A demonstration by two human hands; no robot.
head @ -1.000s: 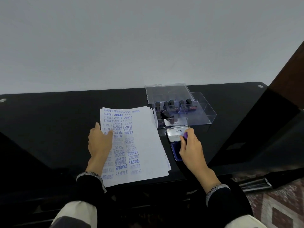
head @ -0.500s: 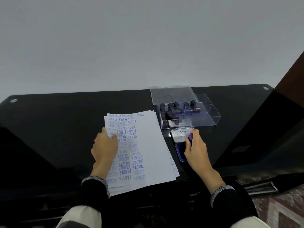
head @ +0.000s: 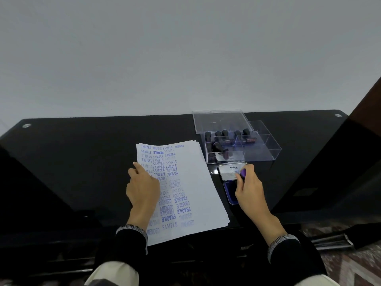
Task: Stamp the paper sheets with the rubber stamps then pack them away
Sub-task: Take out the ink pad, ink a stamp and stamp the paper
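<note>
A stack of white paper sheets, covered in blue stamped words, lies on the black table. My left hand rests flat on the stack's left side. My right hand grips a rubber stamp, of which only a purple part shows between thumb and fingers. It holds the stamp down over the open blue ink pad, beside the pad's raised lid. Several dark-handled stamps stand and lie in a clear plastic box behind the pad.
The clear box's lid leans open behind the box, near the wall. A dark panel slopes across the right of the table. A patterned floor shows at the lower right.
The view has shifted a little. Both hands keep their places, the left on the paper and the right with the stamp at the ink pad.
</note>
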